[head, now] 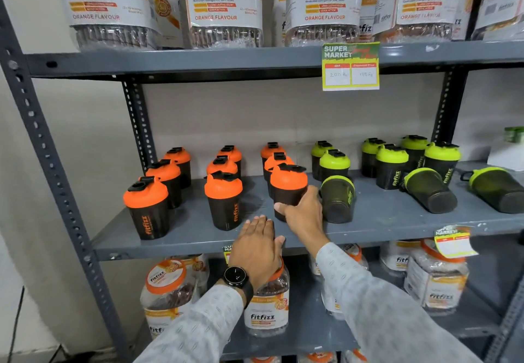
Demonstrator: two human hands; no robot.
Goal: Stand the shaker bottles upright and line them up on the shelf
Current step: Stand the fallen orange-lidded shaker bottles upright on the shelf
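Gripping an upright orange-lidded black shaker (287, 189) on the grey shelf (181, 238), the right hand (304, 215) wraps it; left hand (256, 249) is open, flat at the shelf edge. Right of this shaker, three green-lidded shakers (338, 199) lie tipped.

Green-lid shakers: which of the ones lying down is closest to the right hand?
The tipped green-lid shaker just right of the right hand, base toward the camera. The other two tipped ones lie farther right.

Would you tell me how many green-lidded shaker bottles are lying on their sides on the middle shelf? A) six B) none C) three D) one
C: three green-lidded shakers lie tipped over, at and; the other green ones stand upright.
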